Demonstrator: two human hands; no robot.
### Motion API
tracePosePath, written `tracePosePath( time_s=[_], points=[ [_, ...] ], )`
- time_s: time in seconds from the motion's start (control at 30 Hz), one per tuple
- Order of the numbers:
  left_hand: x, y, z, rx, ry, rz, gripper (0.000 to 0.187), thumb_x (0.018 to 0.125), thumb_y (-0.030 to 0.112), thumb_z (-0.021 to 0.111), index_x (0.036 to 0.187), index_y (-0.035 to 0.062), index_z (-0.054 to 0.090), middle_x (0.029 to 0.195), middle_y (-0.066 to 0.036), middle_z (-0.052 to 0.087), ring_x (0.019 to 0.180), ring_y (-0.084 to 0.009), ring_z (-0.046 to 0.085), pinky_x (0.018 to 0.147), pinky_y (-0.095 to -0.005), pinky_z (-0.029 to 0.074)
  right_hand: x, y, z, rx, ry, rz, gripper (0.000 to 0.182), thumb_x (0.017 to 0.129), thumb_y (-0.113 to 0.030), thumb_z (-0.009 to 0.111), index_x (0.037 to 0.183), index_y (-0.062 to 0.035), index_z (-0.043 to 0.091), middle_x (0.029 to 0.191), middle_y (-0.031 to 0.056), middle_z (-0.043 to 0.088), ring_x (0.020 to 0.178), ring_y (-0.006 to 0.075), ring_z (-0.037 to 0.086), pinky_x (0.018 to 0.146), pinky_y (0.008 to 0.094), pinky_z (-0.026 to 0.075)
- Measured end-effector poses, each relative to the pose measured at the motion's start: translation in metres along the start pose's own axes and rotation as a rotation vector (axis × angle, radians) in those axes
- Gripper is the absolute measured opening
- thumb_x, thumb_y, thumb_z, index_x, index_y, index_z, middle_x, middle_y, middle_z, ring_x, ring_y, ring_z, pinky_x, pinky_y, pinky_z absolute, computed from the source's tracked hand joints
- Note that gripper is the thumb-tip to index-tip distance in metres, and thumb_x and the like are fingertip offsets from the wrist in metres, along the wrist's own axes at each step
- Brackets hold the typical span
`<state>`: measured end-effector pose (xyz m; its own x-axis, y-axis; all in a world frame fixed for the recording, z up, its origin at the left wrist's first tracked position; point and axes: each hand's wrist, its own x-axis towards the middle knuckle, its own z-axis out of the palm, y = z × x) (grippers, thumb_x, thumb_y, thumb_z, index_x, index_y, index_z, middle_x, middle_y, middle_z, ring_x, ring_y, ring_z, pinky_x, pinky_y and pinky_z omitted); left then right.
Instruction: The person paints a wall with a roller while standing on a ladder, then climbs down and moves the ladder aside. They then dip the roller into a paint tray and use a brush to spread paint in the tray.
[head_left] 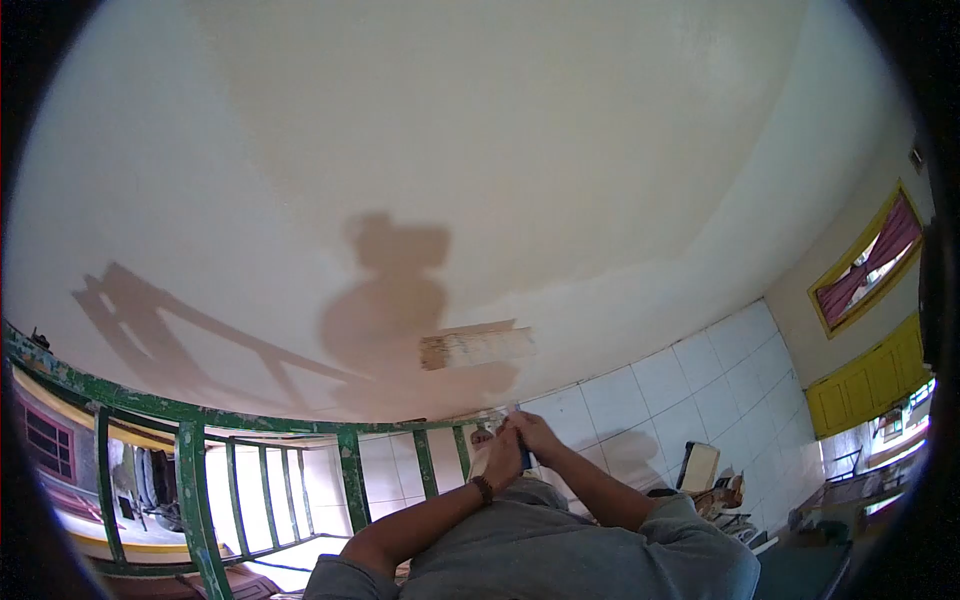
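Note:
My left hand [496, 456], with a dark bracelet on the wrist, and my right hand [532, 436] meet close together in front of my body. Both are closed, their fingers bent around something small. A pale tip [513, 409] shows above the fingers and a dark blue bit [525, 458] shows between the hands. I cannot make out what kind of thing this is. Beyond them, the cream wall [600, 170] carries a rough, streaky pale patch [478, 347]. Shadows of my head and of a frame fall across that wall.
A green railing [350, 480] with chipped paint runs along the left, close to my left arm. White tiles [650, 385] lie to the right. Farther right are a pale boxy thing [699, 465], a yellow-framed window [868, 265] with a curtain and a yellow panel [866, 380].

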<state>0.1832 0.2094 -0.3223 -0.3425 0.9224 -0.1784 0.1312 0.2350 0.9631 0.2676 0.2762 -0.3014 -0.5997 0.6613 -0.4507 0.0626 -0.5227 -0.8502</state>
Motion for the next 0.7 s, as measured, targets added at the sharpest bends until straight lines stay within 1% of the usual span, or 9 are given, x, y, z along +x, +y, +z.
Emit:
tracePosePath(
  time_s=[0.03, 0.07, 0.1, 0.17, 0.27, 0.33, 0.4, 0.47, 0.7],
  points=[
    [0.002, 0.013, -0.004, 0.317, -0.024, 0.417, 0.044, 0.095, 0.039, 0.028, 0.098, -0.0001, 0.050, 0.080, -0.014, 0.059, 0.059, -0.0188, 0.057, 0.057, -0.0350, 0.045, -0.004, 0.000, -0.010, 0.026, 0.063, 0.003, 0.038, 0.090, -0.037, 0.048, 0.082, -0.0013, 0.058, 0.078, 0.0079, 0.061, 0.071, 0.0163, 0.058, 0.067, 0.0291, 0.047],
    [0.000, 0.024, -0.013, 0.261, -0.328, 0.139, 0.047, 0.092, 0.040, 0.036, 0.096, -0.0024, 0.056, 0.074, -0.016, 0.060, 0.061, -0.0215, 0.059, 0.066, -0.0353, 0.045, -0.007, -0.002, -0.021, 0.053, 0.127, 0.005, 0.037, 0.090, -0.036, 0.047, 0.080, -0.0025, 0.057, 0.077, 0.0092, 0.060, 0.069, 0.0162, 0.058, 0.064, 0.0284, 0.048],
    [0.003, 0.040, -0.022, 0.268, -0.337, 0.138, 0.047, 0.092, 0.040, 0.036, 0.096, -0.0024, 0.056, 0.074, -0.016, 0.060, 0.061, -0.0215, 0.059, 0.066, -0.0353, 0.045, -0.022, -0.020, -0.030, 0.061, 0.118, 0.076, 0.036, 0.090, -0.037, 0.048, 0.077, -0.0035, 0.055, 0.076, 0.0092, 0.060, 0.066, 0.0175, 0.059, 0.062, 0.0305, 0.049],
    [0.008, 0.055, -0.038, 0.274, -0.512, -0.289, 0.051, 0.088, 0.044, 0.044, 0.086, -0.0038, 0.061, 0.066, -0.015, 0.060, 0.062, -0.0227, 0.060, 0.063, -0.0352, 0.046, -0.043, -0.037, -0.049, 0.187, 0.162, 0.128, 0.037, 0.089, -0.043, 0.048, 0.086, -0.0066, 0.053, 0.068, 0.0044, 0.053, 0.062, 0.0166, 0.055, 0.058, 0.0359, 0.049],
    [0.010, 0.038, -0.077, 0.249, -0.252, -0.163, 0.051, 0.084, 0.047, 0.051, 0.080, -0.0013, 0.065, 0.067, -0.014, 0.062, 0.053, -0.0211, 0.058, 0.053, -0.0350, 0.045, -0.067, -0.058, -0.085, 0.265, 0.077, 0.190, 0.044, 0.088, -0.052, 0.045, 0.089, -0.0082, 0.051, 0.067, 0.0026, 0.048, 0.056, 0.0147, 0.049, 0.050, 0.0284, 0.044],
    [0.013, 0.021, -0.108, 0.303, -0.126, -0.165, 0.045, 0.085, 0.043, 0.052, 0.079, 0.0000, 0.064, 0.063, -0.011, 0.060, 0.049, -0.0176, 0.055, 0.050, -0.0328, 0.044, -0.070, -0.079, -0.103, 0.072, 0.189, 0.188, 0.049, 0.088, -0.056, 0.039, 0.087, -0.0087, 0.050, 0.060, -0.0003, 0.044, 0.047, 0.0107, 0.042, 0.042, 0.0258, 0.038],
    [0.009, 0.016, -0.134, 0.060, -0.010, -0.227, 0.035, 0.087, 0.034, 0.055, 0.079, -0.0001, 0.059, 0.056, -0.003, 0.052, 0.047, -0.0092, 0.050, 0.042, -0.0249, 0.039, -0.068, -0.098, -0.115, 0.001, 0.211, 0.176, 0.050, 0.088, -0.057, 0.038, 0.086, -0.0088, 0.050, 0.058, -0.0009, 0.043, 0.044, 0.0096, 0.040, 0.039, 0.0256, 0.037],
    [0.003, 0.037, -0.161, 0.096, 0.065, -0.237, 0.035, 0.087, 0.033, 0.055, 0.077, -0.0001, 0.058, 0.055, -0.003, 0.052, 0.045, -0.0101, 0.049, 0.041, -0.0239, 0.038, -0.065, -0.107, -0.120, -0.194, 0.286, 0.140, 0.051, 0.087, -0.059, 0.038, 0.082, -0.0092, 0.049, 0.056, -0.0016, 0.041, 0.040, 0.0086, 0.037, 0.035, 0.0263, 0.033],
    [-0.039, 0.084, -0.224, 0.056, 0.087, -0.518, 0.037, 0.085, 0.034, 0.057, 0.075, -0.0017, 0.058, 0.049, -0.004, 0.049, 0.037, -0.0114, 0.046, 0.033, -0.0247, 0.033, -0.038, -0.133, -0.142, -0.111, 0.391, 0.053, 0.051, 0.083, -0.063, 0.043, 0.076, -0.0125, 0.044, 0.052, -0.0015, 0.038, 0.036, 0.0077, 0.035, 0.032, 0.0243, 0.030]
  ],
)
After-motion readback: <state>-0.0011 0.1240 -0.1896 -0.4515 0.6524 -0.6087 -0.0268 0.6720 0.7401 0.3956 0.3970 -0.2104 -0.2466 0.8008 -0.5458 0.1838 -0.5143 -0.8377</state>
